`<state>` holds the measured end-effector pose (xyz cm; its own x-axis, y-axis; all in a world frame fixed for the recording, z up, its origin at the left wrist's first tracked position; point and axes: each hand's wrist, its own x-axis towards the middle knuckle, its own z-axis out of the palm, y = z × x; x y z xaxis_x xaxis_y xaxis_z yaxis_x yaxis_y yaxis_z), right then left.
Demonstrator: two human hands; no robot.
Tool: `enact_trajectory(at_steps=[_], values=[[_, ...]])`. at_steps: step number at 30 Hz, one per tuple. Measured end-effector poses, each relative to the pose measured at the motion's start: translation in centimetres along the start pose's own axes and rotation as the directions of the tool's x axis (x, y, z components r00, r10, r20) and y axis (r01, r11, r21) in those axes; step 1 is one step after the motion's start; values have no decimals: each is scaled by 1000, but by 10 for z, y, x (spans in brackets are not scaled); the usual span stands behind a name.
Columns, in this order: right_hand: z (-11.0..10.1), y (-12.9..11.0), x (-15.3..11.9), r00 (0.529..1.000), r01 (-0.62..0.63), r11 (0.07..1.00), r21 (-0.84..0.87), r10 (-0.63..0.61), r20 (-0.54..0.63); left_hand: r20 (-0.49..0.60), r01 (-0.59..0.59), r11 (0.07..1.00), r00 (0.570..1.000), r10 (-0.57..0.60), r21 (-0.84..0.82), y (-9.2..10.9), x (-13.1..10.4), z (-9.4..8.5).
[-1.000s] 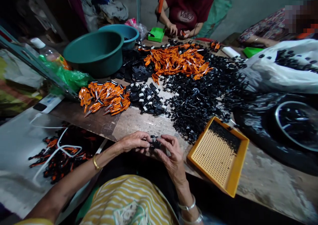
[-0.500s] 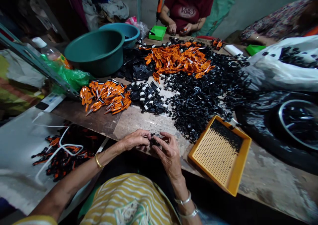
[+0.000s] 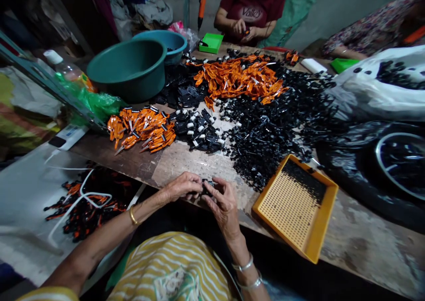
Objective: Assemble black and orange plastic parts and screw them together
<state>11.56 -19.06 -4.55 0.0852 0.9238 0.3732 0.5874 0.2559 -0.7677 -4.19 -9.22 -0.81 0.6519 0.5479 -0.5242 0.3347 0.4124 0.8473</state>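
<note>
Between my two hands, at the near edge of the table, is a small black plastic part (image 3: pixel 206 186), mostly hidden by fingers. My left hand (image 3: pixel 186 187) closes on its left side with the fingertips pinched together. From the right, my right hand (image 3: pixel 223 199) grips the same part between thumb and fingers. Beyond them lie a cluster of black parts with white ends (image 3: pixel 199 130) and a large heap of small black parts (image 3: pixel 265 137). A pile of orange parts (image 3: pixel 142 126) sits farther left.
A yellow perforated tray (image 3: pixel 292 212) holding tiny black bits stands to the right. Behind are a dark green basin (image 3: pixel 128 73), a blue basin (image 3: pixel 179 44) and a larger orange heap (image 3: pixel 239 79). Across the table a person in a maroon shirt (image 3: pixel 250 11) handles a small part.
My hands stay almost in place, with slight finger movement on the black part. Across the table, the co-worker's hands have risen a little, and the hanging orange tool has swung left.
</note>
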Motion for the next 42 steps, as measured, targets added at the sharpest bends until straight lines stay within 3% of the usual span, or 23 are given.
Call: enact_trajectory(at_steps=[3,7,11,14,17,21,23,24,26,28,31,33,37,42], values=[[0,-4,-3,999,-35,996,87,37,-20,-91,-1,1000,996,-2,-26,-5,1,4],[-2,-8,-2,962,-241,933,265,265,-58,-185,-41,998,982,49,49,-11,-1,8],[-4,-14,6,870,-487,733,475,454,192,-226,-135,973,958,176,187,-8,-8,11],[-4,-19,8,829,-550,622,557,483,280,-209,-230,896,922,325,379,-3,-14,14],[-2,-23,6,855,-509,683,523,471,216,-165,-301,771,872,461,561,-2,-18,16],[1,-26,4,883,-458,744,486,445,151,-132,-346,679,827,547,647,-5,-19,18],[0,-26,4,886,-445,719,533,442,143,-61,-405,560,770,635,723,-4,-19,16],[-2,-26,4,877,-454,676,580,455,157,1,-441,449,714,700,777,-3,-18,13],[-6,-25,5,831,-503,514,695,508,225,169,-478,150,559,812,866,1,-18,7],[-11,-24,5,766,-551,294,781,550,333,343,-452,-142,402,849,881,5,-17,-1],[-13,-24,8,699,-609,82,789,525,485,537,-415,-408,267,800,813,9,-15,-9],[-12,-23,12,652,-680,28,732,479,587,624,-436,-496,224,749,751,9,-13,-11],[-5,-21,17,556,-781,-9,624,444,703,710,-510,-545,208,673,666,10,-10,-12],[0,-16,15,517,-812,-27,584,433,739,791,-473,-655,171,588,589,11,-10,-14]])
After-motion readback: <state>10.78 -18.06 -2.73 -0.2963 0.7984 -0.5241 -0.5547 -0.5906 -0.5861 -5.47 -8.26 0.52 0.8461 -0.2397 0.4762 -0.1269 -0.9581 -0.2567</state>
